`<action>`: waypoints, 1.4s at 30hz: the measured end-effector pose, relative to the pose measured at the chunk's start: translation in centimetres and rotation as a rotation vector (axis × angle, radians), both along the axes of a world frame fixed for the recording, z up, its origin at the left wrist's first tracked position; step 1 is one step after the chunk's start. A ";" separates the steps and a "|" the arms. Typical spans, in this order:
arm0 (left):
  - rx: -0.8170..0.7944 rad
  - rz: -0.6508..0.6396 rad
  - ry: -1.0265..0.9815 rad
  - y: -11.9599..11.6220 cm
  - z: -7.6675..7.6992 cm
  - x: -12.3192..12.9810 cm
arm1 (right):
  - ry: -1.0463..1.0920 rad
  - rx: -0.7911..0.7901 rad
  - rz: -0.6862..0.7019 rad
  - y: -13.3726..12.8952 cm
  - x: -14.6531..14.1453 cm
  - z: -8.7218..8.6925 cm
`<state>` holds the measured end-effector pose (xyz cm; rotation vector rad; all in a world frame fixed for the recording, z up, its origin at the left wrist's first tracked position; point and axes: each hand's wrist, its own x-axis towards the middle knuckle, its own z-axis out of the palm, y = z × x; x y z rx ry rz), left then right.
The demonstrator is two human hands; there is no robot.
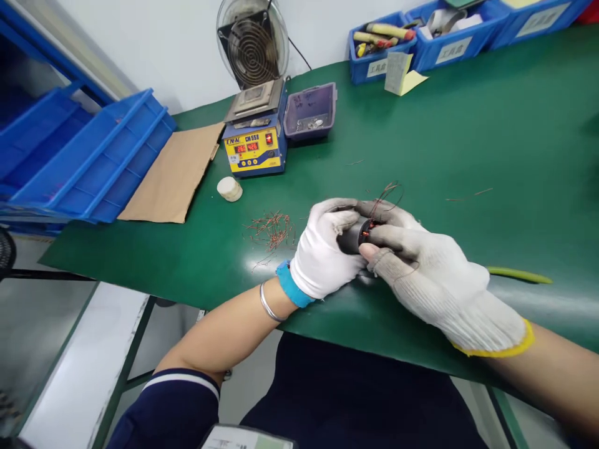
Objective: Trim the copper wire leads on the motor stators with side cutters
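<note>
A dark grey cylinder [350, 239] with copper wires at its right end is held just above the green table. My left hand [327, 249], in a white glove, is wrapped round its left side. My right hand [421, 268], gloved with a bare thumb tip, has its fingers closed at the wired end. Thin copper wires [387, 193] stick up beyond the fingers. What the right fingertips pinch there is too small to make out. A loose pile of copper wire bits [274, 231] lies left of my hands.
Behind stand a blue-yellow heating unit [255, 149], a purple tray [311, 112], a fan [253, 50] and blue bins [381, 62]. A round white block [229, 189] and brown cardboard [173, 174] lie left; a green strip [519, 275] lies right.
</note>
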<state>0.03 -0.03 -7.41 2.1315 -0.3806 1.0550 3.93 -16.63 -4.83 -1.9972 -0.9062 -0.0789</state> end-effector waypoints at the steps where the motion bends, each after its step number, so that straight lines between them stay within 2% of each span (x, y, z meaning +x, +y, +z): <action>1: -0.016 -0.010 -0.007 0.0 0.0 0.0 | 0.007 0.062 -0.028 0.1 -0.2 0.0; 5: -0.097 -0.025 0.068 -0.1 -0.3 -0.3 | -0.008 0.196 -0.057 0.3 -0.6 0.2; 10: -0.166 -0.065 0.097 -0.2 -0.2 -0.6 | -0.101 0.169 0.030 -0.2 -0.3 0.5; 15: -0.156 -0.021 0.062 -0.3 0.0 -0.3 | -0.271 0.163 0.094 -1.2 -0.3 1.4; 19: -0.163 0.016 -0.002 -0.1 0.0 0.0 | -0.284 0.104 0.070 -1.3 -0.5 1.5; 23: -0.082 -0.026 -0.017 0.5 -0.1 0.2 | -0.349 0.008 -0.055 -0.6 -0.6 0.9; 26: -0.001 -0.021 -0.029 0.8 0.1 0.1 | -0.392 -0.051 -0.078 -0.3 -0.6 0.8; 30: 0.066 0.004 0.017 0.8 0.4 -0.3 | -0.461 -0.046 -0.109 -0.6 -0.3 1.0; 37: 0.120 0.017 0.049 0.6 0.5 -0.7 | -0.539 -0.087 -0.061 -0.7 0.0 0.6; 42: 0.131 0.029 0.039 0.4 0.6 -0.7 | -0.355 -0.108 -0.024 -0.5 -0.1 0.1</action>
